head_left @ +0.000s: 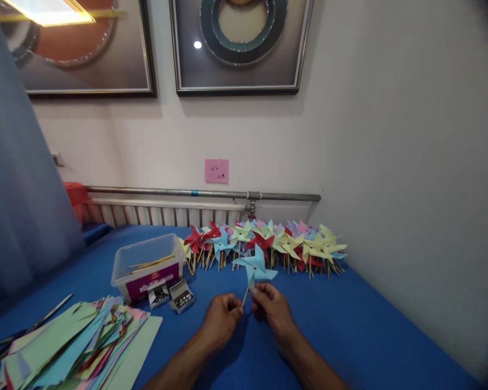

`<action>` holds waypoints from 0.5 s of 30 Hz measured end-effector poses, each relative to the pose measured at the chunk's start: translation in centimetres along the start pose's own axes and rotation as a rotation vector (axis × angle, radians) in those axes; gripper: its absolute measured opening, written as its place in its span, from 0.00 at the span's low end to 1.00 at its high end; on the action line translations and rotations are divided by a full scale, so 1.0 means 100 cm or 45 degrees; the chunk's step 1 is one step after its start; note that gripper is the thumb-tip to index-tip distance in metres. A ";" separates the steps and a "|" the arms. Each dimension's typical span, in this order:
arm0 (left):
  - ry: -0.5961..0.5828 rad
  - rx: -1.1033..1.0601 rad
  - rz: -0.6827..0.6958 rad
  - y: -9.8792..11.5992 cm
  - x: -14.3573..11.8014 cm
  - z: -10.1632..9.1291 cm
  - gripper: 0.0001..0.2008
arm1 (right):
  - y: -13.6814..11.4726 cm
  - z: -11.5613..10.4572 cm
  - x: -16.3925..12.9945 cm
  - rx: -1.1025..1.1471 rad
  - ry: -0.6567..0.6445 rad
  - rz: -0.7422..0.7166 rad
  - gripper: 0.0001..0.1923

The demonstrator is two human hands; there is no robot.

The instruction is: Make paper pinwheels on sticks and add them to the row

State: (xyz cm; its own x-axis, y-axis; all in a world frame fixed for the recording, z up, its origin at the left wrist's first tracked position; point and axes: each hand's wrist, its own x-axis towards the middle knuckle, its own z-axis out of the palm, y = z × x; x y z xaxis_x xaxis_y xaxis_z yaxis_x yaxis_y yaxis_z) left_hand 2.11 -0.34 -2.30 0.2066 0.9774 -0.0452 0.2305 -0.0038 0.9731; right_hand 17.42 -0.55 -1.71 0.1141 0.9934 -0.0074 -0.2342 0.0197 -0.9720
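Observation:
A light blue paper pinwheel (255, 266) on a thin wooden stick is held up over the blue table in front of me. My left hand (223, 319) is closed, pinching the lower part of that stick between thumb and fingers. On the other side, my right hand (273, 310) is closed at the pinwheel's lower edge, close to where stick and paper meet; its fingertips are partly hidden. Just beyond stands a dense row of finished-looking pinwheels (262, 242) in red, yellow, blue, green and purple.
Left of my hands sits a clear plastic box (146, 254) with wooden sticks. Two small boxes of metal pins (182, 298) lean by it. Coloured paper sheets (69, 341) and scissors (36, 325) lie at the near left. A radiator (166, 214) runs along the wall.

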 end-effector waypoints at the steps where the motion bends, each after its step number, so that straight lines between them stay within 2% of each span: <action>1: 0.005 -0.001 -0.002 -0.001 0.001 0.000 0.05 | -0.003 -0.002 0.001 0.021 0.024 -0.023 0.24; 5: 0.008 0.030 -0.015 -0.001 0.000 -0.002 0.05 | -0.018 -0.013 0.005 0.173 0.214 -0.114 0.25; 8: 0.008 0.059 -0.001 -0.001 -0.001 -0.002 0.05 | -0.027 -0.020 0.007 0.238 0.291 -0.098 0.23; 11: 0.016 0.028 -0.001 -0.002 0.000 -0.001 0.06 | -0.028 -0.022 0.006 0.229 0.298 -0.085 0.20; 15: 0.052 -0.052 -0.012 -0.003 0.003 -0.001 0.06 | -0.023 -0.015 0.002 0.148 0.198 -0.044 0.19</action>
State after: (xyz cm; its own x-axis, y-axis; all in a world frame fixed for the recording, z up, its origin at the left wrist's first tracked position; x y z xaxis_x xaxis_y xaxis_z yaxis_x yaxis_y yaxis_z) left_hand 2.02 0.02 -2.63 0.1652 0.9852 -0.0461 0.1935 0.0134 0.9810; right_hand 19.43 -0.57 0.12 0.2697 0.9627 -0.0198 -0.3367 0.0750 -0.9386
